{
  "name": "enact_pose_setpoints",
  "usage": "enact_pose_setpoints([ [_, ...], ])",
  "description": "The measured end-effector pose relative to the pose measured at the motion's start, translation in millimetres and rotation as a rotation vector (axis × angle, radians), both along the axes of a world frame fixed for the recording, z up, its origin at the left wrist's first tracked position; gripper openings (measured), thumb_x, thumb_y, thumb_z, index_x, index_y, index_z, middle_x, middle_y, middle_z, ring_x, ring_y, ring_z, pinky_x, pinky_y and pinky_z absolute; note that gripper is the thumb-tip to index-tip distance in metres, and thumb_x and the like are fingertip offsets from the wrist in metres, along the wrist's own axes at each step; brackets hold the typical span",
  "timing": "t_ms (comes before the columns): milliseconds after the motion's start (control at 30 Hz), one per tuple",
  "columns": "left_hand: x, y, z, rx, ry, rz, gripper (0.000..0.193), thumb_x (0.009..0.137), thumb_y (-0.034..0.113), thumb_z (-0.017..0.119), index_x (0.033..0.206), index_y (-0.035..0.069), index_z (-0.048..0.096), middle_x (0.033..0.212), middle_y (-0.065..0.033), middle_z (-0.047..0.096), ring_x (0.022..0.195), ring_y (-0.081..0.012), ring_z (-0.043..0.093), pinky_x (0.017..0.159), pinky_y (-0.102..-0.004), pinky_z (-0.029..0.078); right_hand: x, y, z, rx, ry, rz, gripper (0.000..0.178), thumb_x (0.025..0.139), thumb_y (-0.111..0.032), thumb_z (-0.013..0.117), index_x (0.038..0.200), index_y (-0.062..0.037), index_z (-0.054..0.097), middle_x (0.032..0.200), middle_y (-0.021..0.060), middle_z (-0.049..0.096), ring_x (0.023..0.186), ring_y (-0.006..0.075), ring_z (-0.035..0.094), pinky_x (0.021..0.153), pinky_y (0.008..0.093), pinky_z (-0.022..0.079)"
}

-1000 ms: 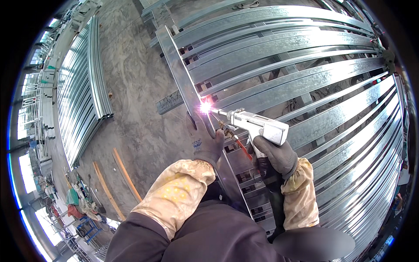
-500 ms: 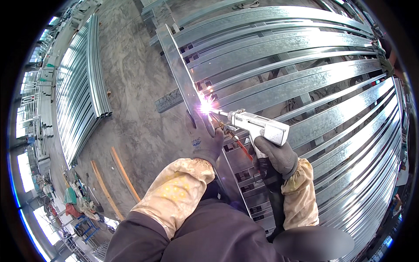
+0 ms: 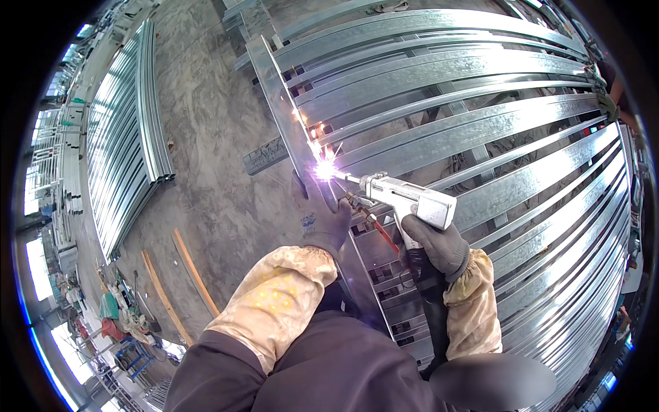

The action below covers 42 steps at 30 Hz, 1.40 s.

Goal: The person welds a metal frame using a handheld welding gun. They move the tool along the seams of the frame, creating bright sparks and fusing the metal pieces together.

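Note:
My right hand [image 3: 439, 246], in a dark grey glove, is closed round the grip of a white welding gun [image 3: 415, 199]. The gun points left, and a bright violet-white glare with sparks burns at its nozzle tip. That glare sits on the edge of a long flat metal rail [image 3: 280, 99], where crosswise bars meet it, and hides the joint. Just below the glare, my gloved left hand [image 3: 322, 220] is wrapped over the rail, its fingers on the left side and thumb on the right. A thin red hose [image 3: 383, 232] runs under the gun between my hands.
Rows of galvanized bars [image 3: 480, 144] stretch right from the rail. Stacked metal profiles [image 3: 127, 130] lie on the floor at left, near two orange-brown strips [image 3: 195, 273]. A short metal piece [image 3: 266, 156] juts left under the rail. At far right, another person's gloved hand [image 3: 607, 106] touches the bars.
Sparks now trail farther up along the rail's edge. The gun and glare have shifted very slightly right; my left hand keeps its place on the rail.

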State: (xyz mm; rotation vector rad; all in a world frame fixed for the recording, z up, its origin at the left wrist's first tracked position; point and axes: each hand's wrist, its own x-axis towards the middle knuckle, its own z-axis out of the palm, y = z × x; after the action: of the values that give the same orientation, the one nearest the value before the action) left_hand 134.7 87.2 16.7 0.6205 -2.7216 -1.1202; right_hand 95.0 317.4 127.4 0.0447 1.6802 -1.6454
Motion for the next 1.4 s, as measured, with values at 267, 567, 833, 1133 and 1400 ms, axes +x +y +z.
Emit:
enact_pose_setpoints([
  [267,-2,2,14,-0.088,-0.059,0.019,0.091,0.079,0.015,0.065,0.156,-0.001,0.02,0.146,-0.0314,0.037,0.133,-0.045,0.042,0.111,-0.0475,0.038,4,1,0,0.002,-0.037,-0.055,0.026,0.101,-0.024,0.062,0.111,-0.0011,0.068,0.087,0.0032,0.071,0.082,0.011,0.064,0.077,0.0287,0.052],
  [567,-1,0,-7,-0.107,0.106,-0.007,0.09,0.078,0.02,0.066,0.155,0.001,0.023,0.141,-0.0309,0.038,0.128,-0.0466,0.043,0.111,-0.0487,0.038,6,5,4,0.02,-0.068,-0.037,0.026,0.101,-0.025,0.062,0.107,-0.0012,0.069,0.086,0.003,0.07,0.078,0.0105,0.063,0.073,0.0278,0.052],
  [833,-2,2,3,-0.136,0.056,-0.006,0.083,0.076,0.019,0.066,0.149,-0.001,0.032,0.131,-0.0296,0.044,0.118,-0.0473,0.047,0.104,-0.0531,0.042,8,6,5,-0.008,-0.121,-0.06,0.025,0.101,-0.025,0.062,0.102,-0.0017,0.07,0.083,0.0031,0.07,0.075,0.0106,0.064,0.071,0.0283,0.052],
  [1133,-1,2,2,-0.179,0.019,-0.005,0.082,0.077,0.017,0.068,0.149,0.0,0.032,0.13,-0.0315,0.046,0.115,-0.048,0.05,0.101,-0.0528,0.045,11,7,6,-0.009,-0.071,-0.043,0.027,0.101,-0.025,0.061,0.114,-0.0022,0.068,0.083,0.0029,0.07,0.074,0.0099,0.064,0.067,0.0276,0.052],
  [1400,-1,-1,8,-0.123,-0.044,-0.011,0.087,0.077,0.023,0.069,0.15,0.0,0.029,0.141,-0.0321,0.035,0.125,-0.0486,0.043,0.107,-0.0512,0.039,12,4,16,-0.062,-0.169,-0.107,0.026,0.099,-0.021,0.063,0.115,-0.0002,0.065,0.082,0.0051,0.07,0.066,0.0114,0.066,0.06,0.0274,0.053],
])
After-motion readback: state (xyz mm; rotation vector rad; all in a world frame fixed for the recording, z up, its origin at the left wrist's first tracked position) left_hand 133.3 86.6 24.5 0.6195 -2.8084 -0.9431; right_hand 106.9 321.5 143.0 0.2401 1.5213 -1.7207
